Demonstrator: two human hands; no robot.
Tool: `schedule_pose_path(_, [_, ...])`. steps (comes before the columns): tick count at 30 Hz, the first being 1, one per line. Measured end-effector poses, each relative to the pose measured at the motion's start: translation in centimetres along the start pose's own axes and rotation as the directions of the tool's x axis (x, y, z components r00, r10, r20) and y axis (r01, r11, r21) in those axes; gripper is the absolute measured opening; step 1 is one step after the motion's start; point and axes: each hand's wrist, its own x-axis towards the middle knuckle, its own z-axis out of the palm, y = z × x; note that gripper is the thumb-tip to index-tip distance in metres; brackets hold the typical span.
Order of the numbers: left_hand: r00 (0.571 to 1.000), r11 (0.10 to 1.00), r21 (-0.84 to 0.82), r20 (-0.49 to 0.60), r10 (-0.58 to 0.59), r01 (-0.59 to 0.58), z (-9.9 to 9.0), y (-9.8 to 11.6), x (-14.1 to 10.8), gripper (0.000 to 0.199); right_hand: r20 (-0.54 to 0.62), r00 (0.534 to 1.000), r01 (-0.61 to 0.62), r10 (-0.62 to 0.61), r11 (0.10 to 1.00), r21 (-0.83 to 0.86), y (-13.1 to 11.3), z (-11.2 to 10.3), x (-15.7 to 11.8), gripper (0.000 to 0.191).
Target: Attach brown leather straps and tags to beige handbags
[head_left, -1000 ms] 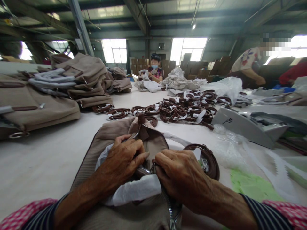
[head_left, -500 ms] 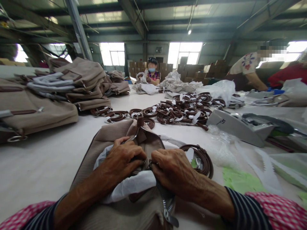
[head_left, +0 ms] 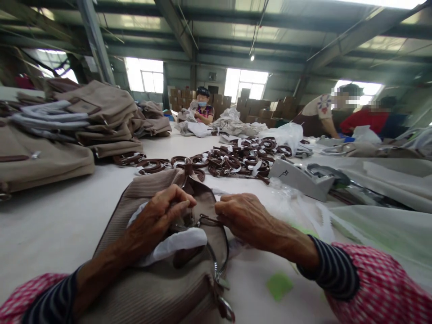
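A taupe ribbed handbag (head_left: 168, 288) lies in front of me with its zipped mouth open. White wrapping (head_left: 182, 245) covers its handle. My left hand (head_left: 165, 211) is over the opening, thumb and fingers pinched together; anything between them is hidden. At the right side of the opening my right hand (head_left: 246, 218) is closed on the end of a dark zipper pull (head_left: 211, 219), which has metal at its other end. A metal zipper (head_left: 213, 261) runs down the bag's near right edge.
Stacked taupe bags (head_left: 108, 108) stand at left. Coiled brown straps (head_left: 232, 159) lie beyond the bag. A grey tape dispenser (head_left: 297, 177), clear plastic (head_left: 283, 189) and a green scrap (head_left: 279, 285) are at right. Co-workers (head_left: 204, 110) are across the table.
My hands have moved apart over the opening. The right hand has drawn the pull rightward, and the left has lifted slightly. The view has swung right; the coil beside my right hand no longer shows.
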Motion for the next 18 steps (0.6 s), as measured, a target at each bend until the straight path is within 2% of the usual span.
schedule_pose_path(2, [1.0,0.991,-0.135,0.01,-0.009,0.011,-0.4,0.6,-0.2,0.036,-0.003,0.999,-0.045,0.045,0.998,0.037,0.7,-0.4,-0.8,0.015])
schedule_pose_path(4, [0.999,0.981,-0.192,0.041,0.017,-0.009,-0.6,0.6,-0.3,0.039,-0.035,0.998,-0.056,0.06,0.992,0.111,1.3,-0.3,-1.3,0.017])
schedule_pose_path(8, [0.991,0.953,-0.302,0.117,0.058,-0.02,-0.2,0.0,0.0,0.035,-0.216,0.976,0.062,0.001,0.956,0.286,2.0,1.0,-0.8,0.015])
schedule_pose_path(11, [0.993,0.934,-0.356,0.111,0.047,-0.004,0.3,0.0,0.3,0.032,-0.335,0.941,0.131,0.039,0.874,0.469,1.6,2.0,0.7,0.013])
schedule_pose_path(13, [0.996,0.947,-0.322,0.086,0.014,0.014,0.6,0.0,0.4,0.03,-0.341,0.935,0.149,0.103,0.756,0.637,0.9,2.4,1.9,0.016])
schedule_pose_path(14, [0.997,0.95,-0.312,0.071,-0.002,0.024,0.6,0.0,0.4,0.029,-0.306,0.943,0.145,0.133,0.664,0.734,0.5,2.6,2.5,0.018])
schedule_pose_path(16, [0.998,0.948,-0.315,0.054,-0.026,0.042,0.6,0.0,0.4,0.027,-0.191,0.967,0.105,0.167,0.421,0.901,-0.2,3.0,3.4,0.025])
schedule_pose_path(18, [0.997,0.947,-0.316,0.059,-0.041,0.057,0.5,0.0,0.4,0.026,-0.106,0.977,0.069,0.186,0.193,0.979,-0.7,3.4,3.9,0.034])
